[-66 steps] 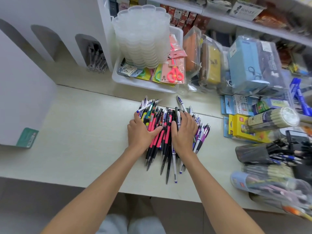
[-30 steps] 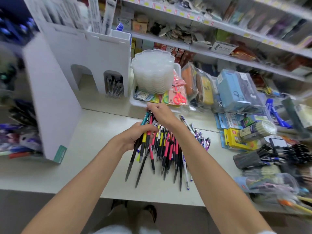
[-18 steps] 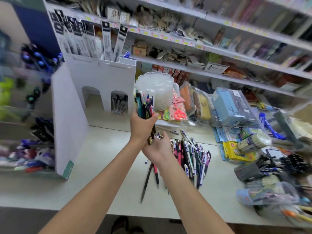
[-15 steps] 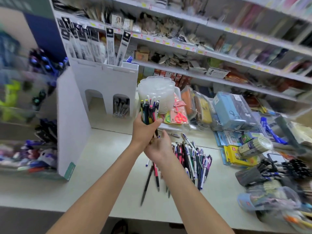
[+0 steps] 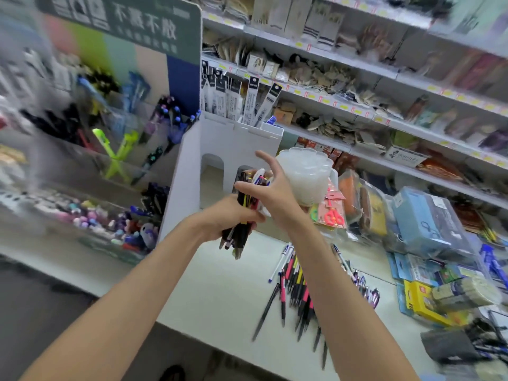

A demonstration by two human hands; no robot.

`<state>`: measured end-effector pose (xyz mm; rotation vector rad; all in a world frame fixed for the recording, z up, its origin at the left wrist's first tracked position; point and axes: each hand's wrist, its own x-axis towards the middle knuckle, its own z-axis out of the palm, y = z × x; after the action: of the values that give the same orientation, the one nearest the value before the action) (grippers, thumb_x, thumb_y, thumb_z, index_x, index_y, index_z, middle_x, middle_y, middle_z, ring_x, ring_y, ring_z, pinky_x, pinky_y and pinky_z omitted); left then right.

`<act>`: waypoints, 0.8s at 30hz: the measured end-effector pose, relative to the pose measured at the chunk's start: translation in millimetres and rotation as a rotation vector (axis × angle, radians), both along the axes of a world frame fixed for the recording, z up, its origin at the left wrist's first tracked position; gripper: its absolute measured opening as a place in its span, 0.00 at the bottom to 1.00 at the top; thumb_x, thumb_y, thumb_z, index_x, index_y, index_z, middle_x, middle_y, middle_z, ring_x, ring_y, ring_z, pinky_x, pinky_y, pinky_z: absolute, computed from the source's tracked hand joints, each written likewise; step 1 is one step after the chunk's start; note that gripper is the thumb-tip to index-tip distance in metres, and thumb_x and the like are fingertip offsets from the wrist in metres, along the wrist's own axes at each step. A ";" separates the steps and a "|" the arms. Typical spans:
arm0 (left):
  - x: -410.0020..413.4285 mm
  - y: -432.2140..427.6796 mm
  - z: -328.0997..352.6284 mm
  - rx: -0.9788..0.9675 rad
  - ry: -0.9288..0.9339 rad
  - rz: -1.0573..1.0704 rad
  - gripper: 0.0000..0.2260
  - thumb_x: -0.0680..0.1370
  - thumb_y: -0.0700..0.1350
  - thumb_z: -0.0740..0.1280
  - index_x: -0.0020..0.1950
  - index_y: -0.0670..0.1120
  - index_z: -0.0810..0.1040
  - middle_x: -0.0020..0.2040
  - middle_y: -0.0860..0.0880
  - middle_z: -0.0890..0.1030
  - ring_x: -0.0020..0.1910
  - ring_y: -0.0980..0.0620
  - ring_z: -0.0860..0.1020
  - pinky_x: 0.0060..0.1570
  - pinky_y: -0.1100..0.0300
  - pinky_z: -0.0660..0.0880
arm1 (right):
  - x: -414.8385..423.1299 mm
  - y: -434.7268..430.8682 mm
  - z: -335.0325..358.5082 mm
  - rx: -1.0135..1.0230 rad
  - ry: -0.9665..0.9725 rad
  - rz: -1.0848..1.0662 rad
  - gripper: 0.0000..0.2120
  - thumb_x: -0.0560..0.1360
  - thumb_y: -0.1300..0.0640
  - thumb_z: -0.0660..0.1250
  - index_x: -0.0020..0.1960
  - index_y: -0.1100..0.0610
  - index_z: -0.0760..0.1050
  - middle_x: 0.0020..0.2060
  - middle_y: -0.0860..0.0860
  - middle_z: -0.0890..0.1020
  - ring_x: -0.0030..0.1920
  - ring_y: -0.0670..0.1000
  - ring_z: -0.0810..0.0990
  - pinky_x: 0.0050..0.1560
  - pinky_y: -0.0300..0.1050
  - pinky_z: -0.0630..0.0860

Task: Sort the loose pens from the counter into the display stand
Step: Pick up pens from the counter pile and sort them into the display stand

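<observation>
**Head view, shop counter.** The left hand (image 5: 231,215) is clamped around a bundle (image 5: 243,207) of pens. It holds the bundle upright above the counter (image 5: 214,298), in front of the white wall of the stand (image 5: 187,171). The right hand (image 5: 275,193) lies against the top of the bundle with its fingers (image 5: 262,158) spread and nearly straight. Whether its thumb nips a pen cannot be told. The loose pens (image 5: 297,287), black, pink and yellow, lie fanned on the counter. The right forearm covers part of them.

**Writing.** The stand's green header (image 5: 123,23) carries large white Chinese characters, too smeared by motion blur to read safely. Black-and-white packs (image 5: 247,103) stand behind the white wall, and their print is too small to read. A box (image 5: 404,158) on the shelf bears script lettering that is illegible. Yellow tags (image 5: 357,111) line the shelf edges, and their figures cannot be made out.

**Hidden or unclear.** The stand's tiers at left are blurred, and their contents show only as coloured streaks. One arch (image 5: 211,171) in the white wall is in full view, while a second is largely hidden behind the bundle. A stack of clear trays (image 5: 308,171) sits behind the right hand, which partly covers it. Pink scissors (image 5: 332,215) in a packet lie just beside the trays. At right are a blue case (image 5: 423,221) and a yellow box (image 5: 420,301), their print blurred. The frame edge cuts off the goods at lower right.
</observation>
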<state>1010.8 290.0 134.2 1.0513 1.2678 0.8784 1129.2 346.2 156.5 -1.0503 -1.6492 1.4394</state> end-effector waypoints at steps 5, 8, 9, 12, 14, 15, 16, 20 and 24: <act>-34.2 -5.5 20.8 0.033 -0.119 -0.084 0.06 0.75 0.32 0.66 0.41 0.42 0.75 0.32 0.45 0.76 0.31 0.51 0.75 0.34 0.61 0.74 | -42.3 -4.4 17.1 0.061 0.128 -0.065 0.17 0.67 0.70 0.71 0.40 0.47 0.80 0.39 0.49 0.79 0.41 0.51 0.77 0.51 0.63 0.79; -65.5 -6.3 30.8 0.082 -0.235 -0.138 0.04 0.77 0.32 0.65 0.45 0.40 0.77 0.34 0.45 0.80 0.34 0.50 0.79 0.37 0.61 0.77 | -74.4 -5.3 30.0 0.144 0.157 -0.117 0.14 0.64 0.67 0.68 0.38 0.47 0.76 0.36 0.48 0.78 0.39 0.54 0.75 0.44 0.55 0.77; -79.9 -7.3 34.3 0.095 -0.252 -0.154 0.04 0.77 0.33 0.66 0.47 0.40 0.78 0.36 0.44 0.81 0.36 0.50 0.80 0.39 0.61 0.77 | -87.5 -7.0 35.0 0.174 0.156 -0.128 0.13 0.63 0.66 0.67 0.39 0.48 0.75 0.36 0.49 0.77 0.39 0.54 0.74 0.43 0.52 0.75; -135.8 -10.2 44.4 0.134 -0.250 -0.266 0.06 0.75 0.33 0.69 0.50 0.40 0.79 0.39 0.44 0.83 0.39 0.49 0.82 0.42 0.61 0.79 | -134.4 -12.7 48.4 0.250 0.160 -0.210 0.10 0.63 0.65 0.66 0.39 0.51 0.73 0.36 0.53 0.75 0.37 0.54 0.73 0.40 0.48 0.74; -179.7 -12.6 51.6 0.115 -0.220 -0.374 0.09 0.74 0.33 0.70 0.53 0.41 0.79 0.42 0.45 0.84 0.43 0.48 0.82 0.44 0.56 0.80 | -171.5 -18.8 57.3 0.270 0.206 -0.279 0.11 0.63 0.65 0.66 0.37 0.48 0.74 0.37 0.54 0.74 0.37 0.54 0.74 0.39 0.47 0.75; -201.3 -12.3 53.9 0.079 -0.215 -0.411 0.11 0.74 0.35 0.71 0.54 0.43 0.79 0.43 0.46 0.84 0.45 0.48 0.82 0.46 0.52 0.80 | -190.1 -22.0 61.8 0.278 0.247 -0.317 0.12 0.63 0.65 0.66 0.37 0.48 0.74 0.38 0.54 0.75 0.37 0.54 0.74 0.39 0.47 0.75; -221.0 -12.7 56.1 0.036 -0.216 -0.430 0.11 0.73 0.36 0.72 0.55 0.43 0.78 0.42 0.47 0.83 0.45 0.48 0.82 0.46 0.49 0.80 | -208.5 -25.3 66.1 0.294 0.274 -0.360 0.11 0.64 0.65 0.67 0.38 0.49 0.74 0.38 0.53 0.75 0.37 0.54 0.74 0.39 0.47 0.75; -280.4 -13.8 56.3 -0.036 -0.239 -0.483 0.07 0.78 0.39 0.70 0.46 0.44 0.71 0.33 0.48 0.68 0.30 0.54 0.67 0.29 0.63 0.68 | -266.0 -39.2 74.7 0.383 0.259 -0.439 0.10 0.67 0.65 0.68 0.43 0.53 0.74 0.40 0.49 0.77 0.38 0.53 0.74 0.41 0.52 0.77; -317.7 -18.0 46.5 0.031 -0.378 -0.481 0.12 0.77 0.44 0.68 0.42 0.46 0.65 0.32 0.51 0.58 0.27 0.56 0.55 0.24 0.67 0.54 | -280.2 -46.5 79.0 0.287 0.169 -0.298 0.18 0.72 0.49 0.71 0.61 0.40 0.76 0.58 0.50 0.79 0.56 0.49 0.80 0.58 0.52 0.78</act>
<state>693.1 272.0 180.7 1.0908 0.6477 0.6817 849.1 299.7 235.5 -0.9364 -1.4553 1.0331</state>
